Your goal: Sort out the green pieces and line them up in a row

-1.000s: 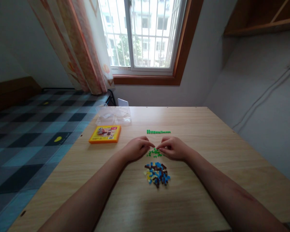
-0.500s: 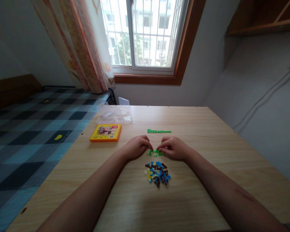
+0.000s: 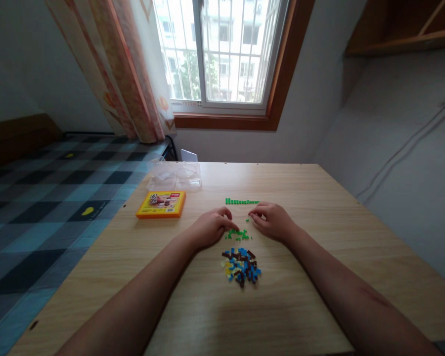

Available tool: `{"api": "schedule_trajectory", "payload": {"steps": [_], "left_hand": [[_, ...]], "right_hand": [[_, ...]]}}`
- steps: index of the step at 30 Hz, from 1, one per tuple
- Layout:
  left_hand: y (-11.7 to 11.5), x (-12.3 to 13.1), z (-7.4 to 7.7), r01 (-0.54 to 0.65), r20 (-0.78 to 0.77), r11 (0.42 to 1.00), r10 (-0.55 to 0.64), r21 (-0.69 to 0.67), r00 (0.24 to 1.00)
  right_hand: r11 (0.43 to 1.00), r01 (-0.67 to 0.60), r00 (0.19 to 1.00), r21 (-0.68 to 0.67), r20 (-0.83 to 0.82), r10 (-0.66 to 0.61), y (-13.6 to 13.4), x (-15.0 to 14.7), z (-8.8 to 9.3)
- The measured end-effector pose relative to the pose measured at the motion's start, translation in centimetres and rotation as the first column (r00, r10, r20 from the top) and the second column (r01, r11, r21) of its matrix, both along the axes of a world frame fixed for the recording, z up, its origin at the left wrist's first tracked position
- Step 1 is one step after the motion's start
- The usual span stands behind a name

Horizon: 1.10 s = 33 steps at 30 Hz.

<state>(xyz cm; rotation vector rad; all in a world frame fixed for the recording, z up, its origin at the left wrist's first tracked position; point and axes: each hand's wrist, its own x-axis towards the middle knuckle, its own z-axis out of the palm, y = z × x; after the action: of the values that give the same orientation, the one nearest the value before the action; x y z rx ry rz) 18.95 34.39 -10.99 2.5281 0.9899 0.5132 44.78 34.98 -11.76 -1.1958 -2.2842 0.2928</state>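
Observation:
On the wooden table lies a small loose pile of green building bricks (image 3: 238,234). My left hand (image 3: 213,227) is at its left side, index finger stretched out and touching the pile, the other fingers partly curled. My right hand (image 3: 272,221) is beyond the pile to the right, fingers drawn together in a pinch. One green brick (image 3: 247,220) shows at its fingertips. Past my hands runs a neat row of green bricks (image 3: 239,201), its right end partly covered by my right hand. Nearer to me is a mixed pile of blue, brown and yellow bricks (image 3: 243,267).
A yellow-orange box (image 3: 161,204) lies on the left of the table (image 3: 300,296). Behind it stand clear plastic trays (image 3: 174,175). A bed with a checked cover (image 3: 40,207) adjoins the table's left side, and a window (image 3: 230,54) faces me.
My right hand has moved from the green pile away from me towards the row, with a green brick at its fingertips. My left index finger has shifted slightly right over the pile.

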Motion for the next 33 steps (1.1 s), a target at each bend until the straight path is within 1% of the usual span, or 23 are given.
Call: {"api": "schedule_trajectory", "payload": {"steps": [2,4,9,15,25,29,33], "left_hand": [[-0.1,0.1,-0.1,-0.011,-0.028,0.999,0.012,0.032,1.000],[-0.1,0.2,-0.3,-0.033,-0.043,0.997,0.036,0.068,0.998],[0.0,0.6,-0.5,-0.125,-0.036,0.983,0.131,0.137,0.991],[0.4,0.4,-0.3,-0.189,0.047,0.975,0.184,0.120,0.982],[0.9,0.3,-0.7,-0.275,0.040,0.956,0.272,0.103,0.961],[1.1,0.2,-1.0,-0.277,0.043,0.955,0.274,0.108,0.961],[1.1,0.3,-1.0,-0.289,0.046,0.951,0.285,0.107,0.957]], "right_hand": [[1.000,0.015,1.000,-0.016,-0.005,-0.015,0.4,0.3,-0.1],[1.000,0.001,1.000,-0.031,-0.011,-0.001,0.6,0.5,-0.2],[0.998,-0.039,0.999,-0.044,-0.019,0.038,0.4,0.2,-0.4],[0.997,-0.050,0.999,-0.053,-0.002,0.050,0.5,0.0,-0.6],[0.998,-0.046,0.999,-0.038,0.022,0.047,0.6,-0.5,-0.8],[0.999,-0.048,0.998,-0.025,0.026,0.048,0.6,-1.3,-0.9],[0.997,-0.072,0.997,-0.018,0.007,0.072,0.5,-1.5,-0.8]]}}
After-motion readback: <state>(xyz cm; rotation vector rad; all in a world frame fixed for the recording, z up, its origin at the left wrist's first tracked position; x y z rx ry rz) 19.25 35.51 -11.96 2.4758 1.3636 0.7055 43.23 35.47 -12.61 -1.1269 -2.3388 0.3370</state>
